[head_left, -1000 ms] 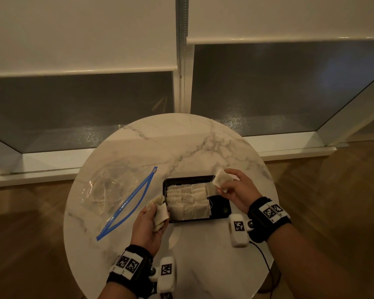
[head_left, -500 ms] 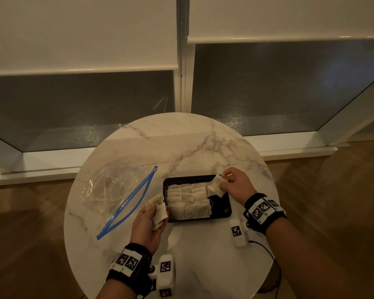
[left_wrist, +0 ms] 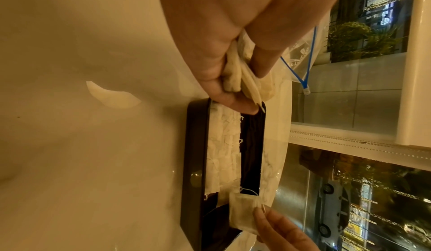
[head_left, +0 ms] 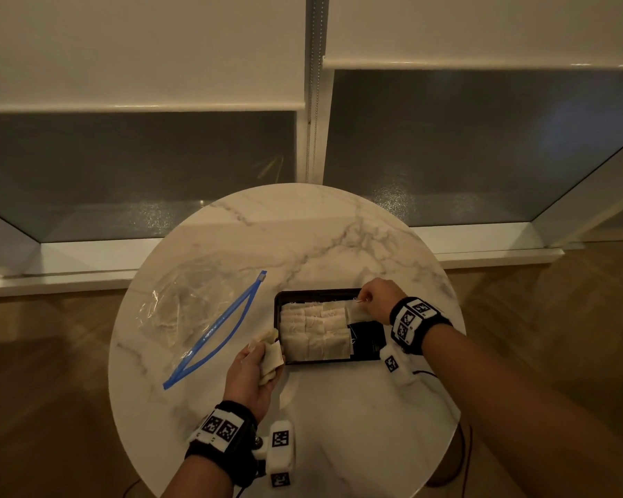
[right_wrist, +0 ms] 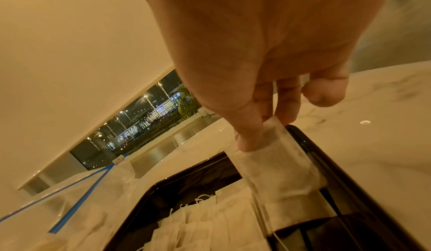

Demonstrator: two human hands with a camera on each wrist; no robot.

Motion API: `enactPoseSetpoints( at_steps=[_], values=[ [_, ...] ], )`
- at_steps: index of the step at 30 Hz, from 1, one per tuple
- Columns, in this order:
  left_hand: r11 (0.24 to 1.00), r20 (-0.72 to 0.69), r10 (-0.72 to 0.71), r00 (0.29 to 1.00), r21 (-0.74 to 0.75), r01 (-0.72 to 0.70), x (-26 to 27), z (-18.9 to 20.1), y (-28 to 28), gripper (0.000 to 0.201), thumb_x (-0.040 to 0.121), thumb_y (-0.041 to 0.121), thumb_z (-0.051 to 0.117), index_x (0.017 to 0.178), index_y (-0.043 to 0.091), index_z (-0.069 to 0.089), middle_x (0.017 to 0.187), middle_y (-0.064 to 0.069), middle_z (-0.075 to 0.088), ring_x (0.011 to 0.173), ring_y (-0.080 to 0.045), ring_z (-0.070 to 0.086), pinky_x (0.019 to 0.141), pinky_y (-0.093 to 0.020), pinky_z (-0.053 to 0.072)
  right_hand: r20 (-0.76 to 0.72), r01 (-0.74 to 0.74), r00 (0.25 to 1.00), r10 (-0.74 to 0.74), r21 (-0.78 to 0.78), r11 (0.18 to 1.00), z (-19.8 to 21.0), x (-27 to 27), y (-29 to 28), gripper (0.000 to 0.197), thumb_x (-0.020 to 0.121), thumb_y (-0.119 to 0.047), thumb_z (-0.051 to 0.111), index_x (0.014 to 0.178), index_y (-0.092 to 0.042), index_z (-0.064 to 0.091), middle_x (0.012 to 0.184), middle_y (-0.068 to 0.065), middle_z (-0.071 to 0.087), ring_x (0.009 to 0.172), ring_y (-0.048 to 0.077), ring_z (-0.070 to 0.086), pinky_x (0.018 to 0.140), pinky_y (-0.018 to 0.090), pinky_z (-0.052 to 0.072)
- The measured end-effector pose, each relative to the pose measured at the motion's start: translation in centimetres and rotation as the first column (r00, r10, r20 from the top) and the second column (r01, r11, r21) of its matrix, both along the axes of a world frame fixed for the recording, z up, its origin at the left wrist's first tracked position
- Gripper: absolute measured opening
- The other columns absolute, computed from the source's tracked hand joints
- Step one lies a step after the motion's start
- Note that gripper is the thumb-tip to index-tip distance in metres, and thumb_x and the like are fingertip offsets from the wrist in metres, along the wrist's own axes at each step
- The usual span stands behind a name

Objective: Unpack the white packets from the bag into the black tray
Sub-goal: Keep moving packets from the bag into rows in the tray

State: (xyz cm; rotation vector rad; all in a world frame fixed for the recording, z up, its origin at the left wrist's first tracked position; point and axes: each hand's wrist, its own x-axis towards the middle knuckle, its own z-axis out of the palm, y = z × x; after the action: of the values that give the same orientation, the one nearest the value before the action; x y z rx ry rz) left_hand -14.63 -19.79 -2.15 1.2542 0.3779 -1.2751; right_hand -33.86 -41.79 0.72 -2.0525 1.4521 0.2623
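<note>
A black tray (head_left: 369,345) sits on the round marble table (head_left: 303,228), its left two thirds filled with rows of white packets (head_left: 313,330). My right hand (head_left: 376,300) pinches one white packet (right_wrist: 279,164) by its top edge and holds it low over the tray's far right part, beside the rows. My left hand (head_left: 252,372) waits at the tray's near left corner, gripping a small bunch of white packets (left_wrist: 242,70). The clear zip bag (head_left: 195,318) with a blue seal lies flat to the left, mouth gaping toward the tray.
A window wall with lowered blinds stands right behind the table. The table's round edge (head_left: 457,354) runs close past the tray's right end. Bare marble lies in front of the tray and beyond it.
My right hand has carried its packet from above the tray's right rim down and leftward into the tray beside the rows. The left hand with its bunch has stayed put.
</note>
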Motion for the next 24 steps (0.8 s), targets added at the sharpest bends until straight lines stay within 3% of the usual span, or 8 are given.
enactPoseSetpoints(
  at_steps=[4,8,12,17,24],
  values=[
    [1.0,-0.005,-0.012,1.0,-0.01,0.012,0.0,-0.1,0.0,0.03,0.105,0.016,0.047,0.132,0.009,0.059,0.127,-0.019,0.064,0.102,-0.026,0.064,0.076,-0.035,0.054,-0.064,-0.065,0.996,0.069,0.052,0.997,-0.2,0.9,-0.7,0.012,0.088,-0.024,0.067,0.097,-0.02,0.073,0.102,0.003,0.068,0.093,0.02,0.064,0.082,0.028,0.053],
    [1.0,0.0,-0.019,1.0,0.014,0.019,0.1,-0.4,0.0,0.029,0.104,0.016,0.048,0.13,0.011,0.059,0.128,-0.019,0.064,0.104,-0.027,0.063,0.074,-0.036,0.054,-0.117,-0.108,0.986,0.116,0.072,0.992,-0.8,1.3,-1.0,0.011,0.086,-0.018,0.07,0.093,-0.025,0.074,0.106,0.002,0.068,0.094,0.02,0.063,0.082,0.027,0.052],
    [0.999,-0.002,-0.035,0.999,0.008,0.035,0.2,-0.2,0.0,0.022,0.104,0.015,0.047,0.12,0.012,0.063,0.12,-0.017,0.066,0.104,-0.027,0.062,0.075,-0.036,0.053,-0.166,-0.148,0.974,0.157,0.065,0.987,-1.1,1.6,-1.0,0.016,0.086,-0.013,0.068,0.097,-0.02,0.076,0.106,0.004,0.071,0.093,0.022,0.065,0.082,0.028,0.053],
    [1.0,0.002,-0.021,1.0,0.006,0.021,0.5,-0.5,0.1,0.026,0.104,0.016,0.049,0.126,0.012,0.06,0.123,-0.018,0.065,0.109,-0.029,0.062,0.079,-0.038,0.054,-0.225,-0.179,0.957,0.186,0.05,0.983,-1.4,1.9,-1.3,0.025,0.084,-0.004,0.064,0.095,-0.022,0.077,0.106,0.005,0.07,0.091,0.025,0.066,0.082,0.03,0.055],
    [0.999,0.008,-0.035,0.999,-0.027,0.035,0.7,-0.4,0.0,0.022,0.104,0.015,0.048,0.121,0.012,0.062,0.12,-0.019,0.065,0.099,-0.026,0.064,0.077,-0.037,0.054,-0.279,-0.225,0.936,0.215,-0.002,0.974,-1.7,2.2,-1.5,0.018,0.08,-0.012,0.068,0.092,-0.024,0.074,0.103,0.004,0.069,0.087,0.025,0.065,0.081,0.033,0.055]
  ],
)
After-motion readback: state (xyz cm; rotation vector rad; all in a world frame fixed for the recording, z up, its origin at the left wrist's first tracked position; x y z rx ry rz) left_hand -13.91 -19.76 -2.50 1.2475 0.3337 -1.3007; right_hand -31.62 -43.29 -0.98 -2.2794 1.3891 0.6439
